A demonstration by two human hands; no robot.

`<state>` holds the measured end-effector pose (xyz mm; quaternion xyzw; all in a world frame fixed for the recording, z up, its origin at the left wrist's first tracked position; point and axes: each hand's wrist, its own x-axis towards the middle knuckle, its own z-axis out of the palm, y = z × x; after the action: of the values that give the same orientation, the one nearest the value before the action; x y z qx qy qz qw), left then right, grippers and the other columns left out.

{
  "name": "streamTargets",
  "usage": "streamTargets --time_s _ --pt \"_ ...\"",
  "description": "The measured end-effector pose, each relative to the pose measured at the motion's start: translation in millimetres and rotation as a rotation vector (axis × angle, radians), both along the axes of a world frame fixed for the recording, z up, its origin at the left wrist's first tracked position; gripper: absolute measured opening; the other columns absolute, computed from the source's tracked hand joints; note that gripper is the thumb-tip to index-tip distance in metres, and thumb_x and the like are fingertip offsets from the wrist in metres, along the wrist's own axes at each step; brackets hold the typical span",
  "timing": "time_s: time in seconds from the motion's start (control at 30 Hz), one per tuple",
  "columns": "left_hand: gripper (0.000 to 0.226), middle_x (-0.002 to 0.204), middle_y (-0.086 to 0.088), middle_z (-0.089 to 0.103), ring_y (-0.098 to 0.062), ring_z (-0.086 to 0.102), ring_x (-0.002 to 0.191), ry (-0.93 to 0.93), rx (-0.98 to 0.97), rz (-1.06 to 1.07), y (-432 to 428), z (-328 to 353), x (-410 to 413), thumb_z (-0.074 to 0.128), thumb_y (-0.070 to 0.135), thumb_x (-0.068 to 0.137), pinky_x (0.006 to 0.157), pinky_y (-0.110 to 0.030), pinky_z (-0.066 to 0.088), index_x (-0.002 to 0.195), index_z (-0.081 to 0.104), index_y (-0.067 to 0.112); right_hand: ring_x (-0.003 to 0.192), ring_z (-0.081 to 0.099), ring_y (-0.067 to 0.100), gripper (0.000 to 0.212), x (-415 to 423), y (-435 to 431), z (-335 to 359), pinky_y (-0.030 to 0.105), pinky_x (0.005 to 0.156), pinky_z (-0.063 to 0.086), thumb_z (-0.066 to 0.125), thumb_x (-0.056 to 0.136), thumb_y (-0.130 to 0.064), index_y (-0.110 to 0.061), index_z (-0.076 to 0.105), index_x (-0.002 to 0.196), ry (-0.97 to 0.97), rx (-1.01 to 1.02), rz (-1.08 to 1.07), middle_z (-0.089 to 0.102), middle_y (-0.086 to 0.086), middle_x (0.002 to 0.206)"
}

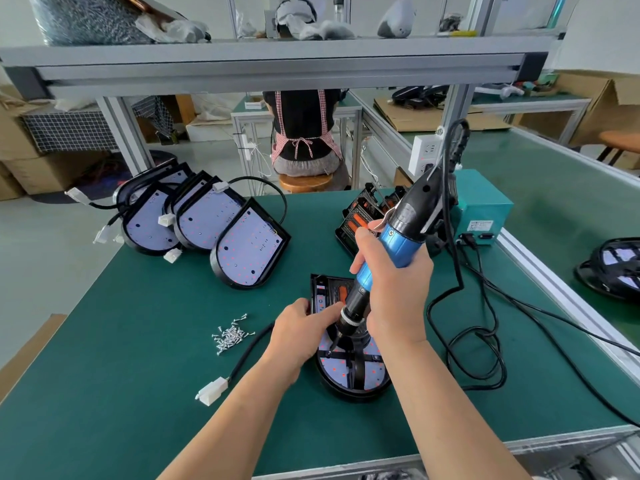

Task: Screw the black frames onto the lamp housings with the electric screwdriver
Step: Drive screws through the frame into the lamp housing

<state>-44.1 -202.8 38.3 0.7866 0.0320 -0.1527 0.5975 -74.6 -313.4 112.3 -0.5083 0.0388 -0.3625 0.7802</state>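
Observation:
A lamp housing (pixel 349 375) with a black frame (pixel 329 289) on it lies on the green table (pixel 138 393) in front of me. My right hand (pixel 394 285) grips the blue and black electric screwdriver (pixel 401 233), tilted, with its bit down on the frame's left part. My left hand (pixel 304 323) rests on the frame's left edge, its fingers beside the screwdriver's tip. What the fingertips hold is hidden. A small heap of loose screws (pixel 230 336) lies left of the housing.
Several lamp housings (pixel 207 223) lean in a row at the back left. A stack of black frames (pixel 367 216) and a teal power box (pixel 485 209) stand at the back right. Black cables (pixel 474 355) loop at the right. A white connector (pixel 213 393) lies near. A person sits beyond the table.

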Motion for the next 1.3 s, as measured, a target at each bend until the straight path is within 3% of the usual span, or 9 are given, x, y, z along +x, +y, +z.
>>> streamTargets --time_s 0.13,0.33,0.53,0.67,0.93,1.0,1.13,1.2,1.3 --pt "0.046 0.064 0.005 0.042 -0.018 0.038 0.063 -0.021 -0.010 0.043 0 -5 1 0.077 0.037 0.079 0.061 -0.030 0.030 0.066 0.037 0.017 0.046 0.049 0.014 0.019 2 2 1 0.020 0.050 0.043 0.070 0.079 -0.012 -0.004 0.055 0.089 0.022 -0.053 0.023 0.050 0.012 0.060" --pt "0.037 0.067 -0.003 0.049 -0.020 0.043 0.064 -0.012 -0.036 0.066 -3 -2 0 0.065 0.041 0.056 0.063 -0.032 0.035 0.069 0.043 0.014 0.047 0.046 0.017 0.017 4 7 2 0.023 0.052 0.044 0.067 0.078 -0.004 -0.005 0.050 0.079 -0.021 -0.148 0.141 0.048 0.009 0.061" --pt "0.035 0.065 -0.003 0.044 -0.020 0.040 0.067 -0.034 -0.038 0.093 -3 -4 -2 0.062 0.037 0.056 0.064 -0.034 0.033 0.069 0.040 0.013 0.049 0.046 0.019 0.016 9 6 -2 0.024 0.053 0.044 0.067 0.078 -0.006 -0.007 0.052 0.082 0.012 -0.165 0.242 0.050 0.004 0.058" --pt "0.036 0.069 -0.007 0.054 -0.020 0.046 0.068 -0.035 -0.011 0.072 -3 -2 -2 0.060 0.037 0.057 0.065 -0.035 0.037 0.078 0.050 0.010 0.052 0.048 0.018 0.019 6 3 -3 0.022 0.060 0.046 0.067 0.080 -0.006 -0.024 0.063 0.083 -0.017 -0.232 0.344 0.051 0.005 0.055" --pt "0.063 0.076 -0.008 0.056 -0.020 0.051 0.069 -0.033 0.010 0.040 -2 8 -6 0.058 0.053 0.038 0.065 -0.035 0.040 0.081 0.053 0.008 0.055 0.053 0.018 0.011 -8 -3 0 0.024 0.065 0.049 0.071 0.077 -0.015 -0.023 0.064 0.080 -0.107 -0.225 0.352 0.055 0.006 0.057" --pt "0.059 0.074 -0.005 0.054 -0.019 0.049 0.069 -0.029 0.004 0.033 -1 6 -5 0.064 0.055 0.043 0.065 -0.033 0.039 0.080 0.052 0.009 0.055 0.051 0.019 0.011 -11 -7 3 0.025 0.066 0.048 0.070 0.073 -0.015 -0.022 0.063 0.076 -0.101 -0.197 0.374 0.055 0.006 0.057" --pt "0.039 0.061 0.011 0.055 -0.009 0.049 0.056 -0.035 0.027 0.043 2 -5 0 0.078 0.047 0.074 0.055 -0.023 0.037 0.068 0.053 0.018 0.053 0.048 0.020 0.010 -13 -17 15 0.027 0.062 0.044 0.067 0.069 -0.011 -0.017 0.060 0.074 -0.145 -0.141 0.423 0.053 0.005 0.059" --pt "0.044 0.050 0.017 0.050 -0.004 0.044 0.048 -0.061 0.075 0.039 3 -5 0 0.076 0.051 0.079 0.047 -0.017 0.033 0.065 0.048 0.019 0.053 0.046 0.022 0.015 -14 -22 21 0.028 0.061 0.042 0.067 0.070 -0.008 -0.012 0.058 0.082 -0.158 -0.080 0.379 0.050 0.006 0.057" --pt "0.059 0.056 0.006 0.054 -0.019 0.053 0.056 -0.150 0.253 0.025 8 6 0 0.058 0.068 0.085 0.053 -0.029 0.041 0.063 0.044 0.015 0.054 0.046 0.022 0.014 -14 -27 23 0.030 0.061 0.041 0.065 0.075 -0.004 -0.013 0.059 0.084 -0.125 -0.024 0.244 0.049 0.007 0.058"
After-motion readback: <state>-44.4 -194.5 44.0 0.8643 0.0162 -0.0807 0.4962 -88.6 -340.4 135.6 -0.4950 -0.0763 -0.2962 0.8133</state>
